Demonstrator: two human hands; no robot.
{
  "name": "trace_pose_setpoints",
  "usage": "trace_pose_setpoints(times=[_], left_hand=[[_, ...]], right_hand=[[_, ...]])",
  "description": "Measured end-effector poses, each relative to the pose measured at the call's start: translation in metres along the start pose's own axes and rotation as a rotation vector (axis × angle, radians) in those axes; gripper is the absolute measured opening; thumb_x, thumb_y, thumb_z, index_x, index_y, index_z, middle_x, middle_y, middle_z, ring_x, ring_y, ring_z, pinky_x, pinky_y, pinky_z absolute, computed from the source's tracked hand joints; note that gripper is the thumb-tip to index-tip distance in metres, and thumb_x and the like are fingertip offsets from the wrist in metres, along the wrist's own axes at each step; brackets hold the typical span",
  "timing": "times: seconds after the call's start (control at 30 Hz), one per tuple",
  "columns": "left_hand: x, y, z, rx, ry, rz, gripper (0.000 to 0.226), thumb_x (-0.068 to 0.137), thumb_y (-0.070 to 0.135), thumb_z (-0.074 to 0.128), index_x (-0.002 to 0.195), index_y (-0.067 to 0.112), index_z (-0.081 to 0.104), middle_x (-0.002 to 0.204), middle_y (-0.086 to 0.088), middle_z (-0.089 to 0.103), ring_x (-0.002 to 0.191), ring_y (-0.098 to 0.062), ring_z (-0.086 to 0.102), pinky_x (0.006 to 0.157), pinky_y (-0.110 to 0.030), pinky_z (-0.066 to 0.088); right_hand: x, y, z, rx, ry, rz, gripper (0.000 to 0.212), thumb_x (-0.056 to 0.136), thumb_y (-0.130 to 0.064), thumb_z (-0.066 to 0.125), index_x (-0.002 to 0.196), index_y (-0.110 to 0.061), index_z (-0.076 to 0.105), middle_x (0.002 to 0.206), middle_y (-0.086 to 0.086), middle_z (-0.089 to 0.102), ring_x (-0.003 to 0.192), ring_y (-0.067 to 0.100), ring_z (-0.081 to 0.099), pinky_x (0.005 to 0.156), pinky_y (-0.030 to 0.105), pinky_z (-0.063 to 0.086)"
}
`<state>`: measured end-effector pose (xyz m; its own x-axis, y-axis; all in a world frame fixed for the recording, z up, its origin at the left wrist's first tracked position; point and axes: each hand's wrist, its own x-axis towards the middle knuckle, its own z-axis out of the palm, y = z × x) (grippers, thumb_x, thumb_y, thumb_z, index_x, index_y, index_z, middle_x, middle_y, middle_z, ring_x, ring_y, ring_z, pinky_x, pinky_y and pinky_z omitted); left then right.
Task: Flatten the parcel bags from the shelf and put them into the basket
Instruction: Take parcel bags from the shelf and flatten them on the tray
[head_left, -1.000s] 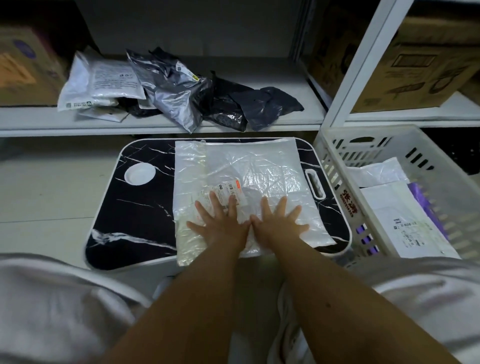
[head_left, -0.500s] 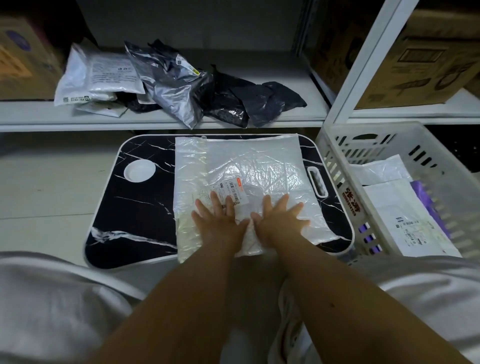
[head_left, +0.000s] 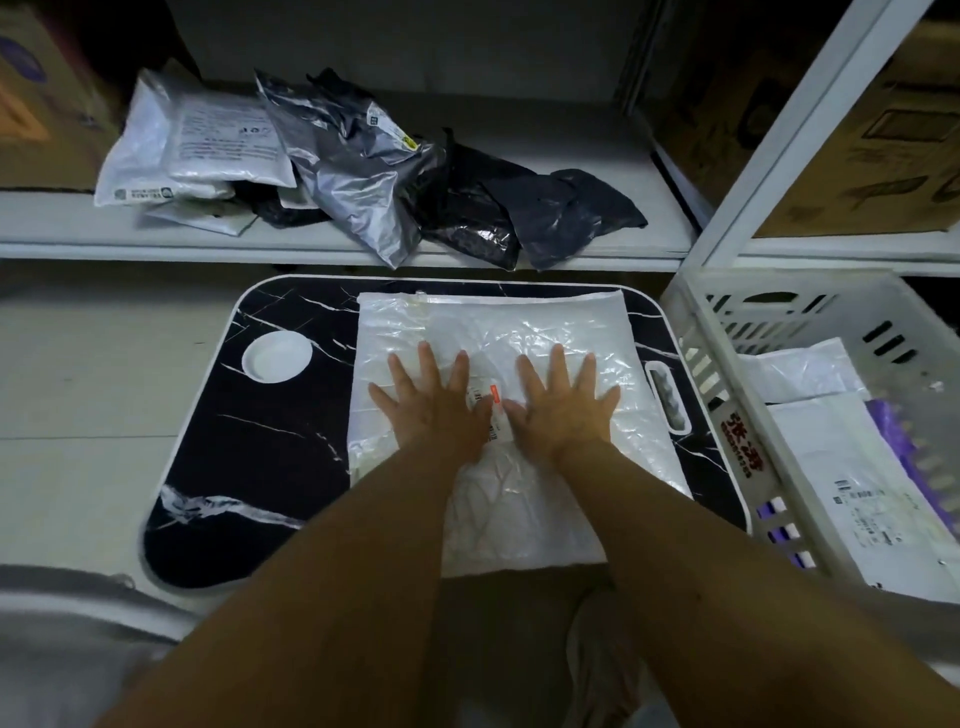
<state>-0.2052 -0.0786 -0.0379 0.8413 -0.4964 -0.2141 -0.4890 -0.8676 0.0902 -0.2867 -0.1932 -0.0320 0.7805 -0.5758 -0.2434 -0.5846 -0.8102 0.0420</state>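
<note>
Item: white parcel bag (head_left: 524, 332), flat on tabletop (head_left: 270, 457), basket (head_left: 691, 332) beside. My left grip (head_left: 434, 410) and right grip (head_left: 563, 410): released, palms spread, pressing. Method: sweep outward evenly, chasing trapped air toward edges.

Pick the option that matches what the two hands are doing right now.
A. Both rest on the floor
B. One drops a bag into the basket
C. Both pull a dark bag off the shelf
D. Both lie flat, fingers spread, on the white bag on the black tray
D: the left hand and right hand press palms down, side by side, on the white bag, which lies on the black tray.
</note>
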Motion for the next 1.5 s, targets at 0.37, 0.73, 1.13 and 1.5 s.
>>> trace_pose_setpoints(times=[0.37, 0.73, 1.13, 1.5], left_hand=[[0.008, 0.005, -0.002, 0.075, 0.06, -0.001, 0.065, 0.09, 0.069, 0.017, 0.144, 0.034, 0.024, 0.152, -0.011, 0.024, 0.14, -0.045, 0.015, 0.107, -0.068, 0.01], [0.054, 0.006, -0.004, 0.12, -0.011, 0.183, 0.07, 0.085, 0.077, 0.009, 0.145, 0.049, -0.016, 0.158, -0.001, -0.023, 0.142, -0.044, -0.019, 0.107, -0.072, 0.0], [0.054, 0.006, 0.0, 0.115, -0.071, 0.137, 0.08, 0.08, 0.082, 0.005, 0.146, 0.043, -0.019, 0.157, -0.007, -0.024, 0.142, -0.043, -0.019, 0.106, -0.072, 0.001], [0.037, -0.014, -0.009, 0.182, -0.081, 0.184, 0.095, 0.085, 0.077, 0.013, 0.152, 0.015, -0.008, 0.159, -0.014, -0.012, 0.146, -0.035, -0.009, 0.116, -0.058, 0.006]], right_hand=[[0.009, 0.006, -0.002, -0.037, 0.094, -0.016, 0.072, 0.091, -0.07, 0.015, 0.151, -0.031, 0.016, 0.156, 0.004, 0.025, 0.14, 0.037, 0.025, 0.109, 0.059, 0.024], [0.054, 0.036, -0.008, 0.028, -0.019, 0.004, 0.082, 0.085, -0.08, 0.019, 0.148, -0.043, -0.019, 0.16, 0.0, -0.022, 0.145, 0.042, -0.016, 0.111, 0.068, 0.005], [0.06, 0.029, -0.011, 0.009, -0.093, 0.085, 0.09, 0.083, -0.082, 0.013, 0.152, -0.031, -0.013, 0.16, 0.017, -0.016, 0.145, 0.043, -0.013, 0.112, 0.065, 0.005], [0.045, 0.021, -0.012, 0.022, -0.035, 0.115, 0.066, 0.103, -0.044, 0.022, 0.153, -0.023, -0.015, 0.16, 0.017, -0.012, 0.148, 0.034, -0.009, 0.117, 0.058, 0.009]])
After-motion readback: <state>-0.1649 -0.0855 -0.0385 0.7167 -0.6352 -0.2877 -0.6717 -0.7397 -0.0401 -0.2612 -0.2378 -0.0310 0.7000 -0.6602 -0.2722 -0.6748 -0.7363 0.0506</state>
